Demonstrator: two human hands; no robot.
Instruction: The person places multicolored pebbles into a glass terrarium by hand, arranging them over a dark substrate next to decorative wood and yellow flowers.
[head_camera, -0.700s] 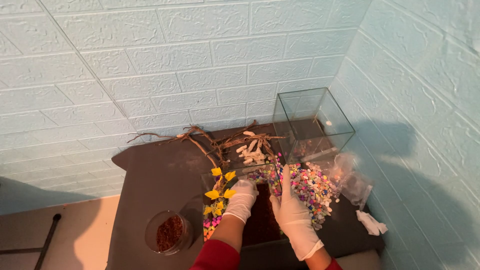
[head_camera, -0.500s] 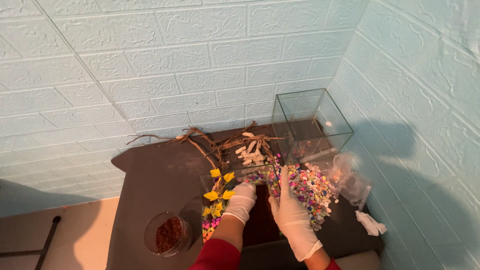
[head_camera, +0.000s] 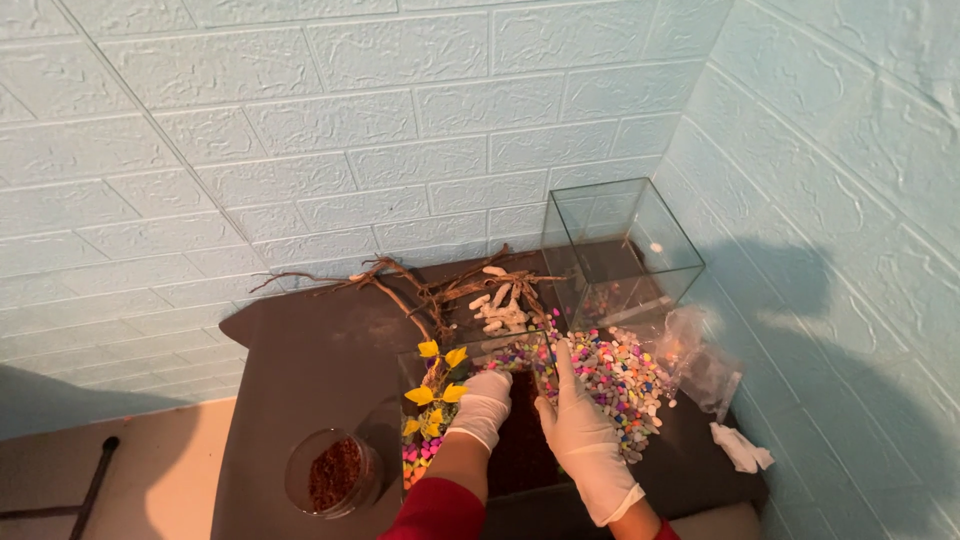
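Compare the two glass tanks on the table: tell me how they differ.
The far glass tank stands beyond the pebble pile with nothing visible inside; the near glass tank holds dark soil, coloured pebbles and a yellow-leaved plant. Both gloved hands, left hand and right hand, work at the near one; none touches the far one. Both are clear, open-topped boxes.

Dark table (head_camera: 310, 350) – pebbles (head_camera: 620, 375), twigs (head_camera: 420, 285), tanks (head_camera: 622, 245)

The single head-worn camera looks steeply down and forward from above the near edge of the dark table (head_camera: 320, 350), at arm's length, facing the room corner of blue brick-patterned walls (head_camera: 690, 110) behind the table.
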